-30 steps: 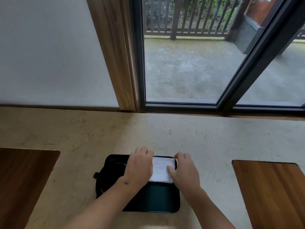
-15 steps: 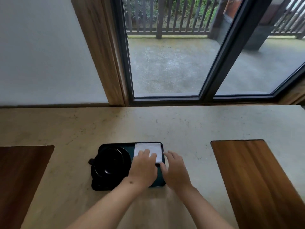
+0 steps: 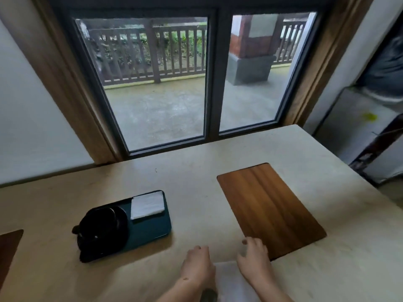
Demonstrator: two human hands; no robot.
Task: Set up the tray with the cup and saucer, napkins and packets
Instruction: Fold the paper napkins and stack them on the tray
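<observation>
A dark teal tray lies on the stone counter at lower left. A black cup on its black saucer fills the tray's left half. A folded white napkin rests in the tray's far right corner. My left hand and my right hand hover low over the counter's near edge, right of the tray and apart from it. Between them a pale white sheet lies blurred at the bottom edge. Both hands have loosely curled fingers and hold nothing that I can make out.
A wooden inlay panel is set into the counter on the right, and another shows at the far left edge. Behind the counter stands a large window. The counter ends at the right, with dark furniture beyond.
Both hands have left the napkin on the tray and drawn back toward me and to the right. The view has swung right, so the tray now sits at lower left.
</observation>
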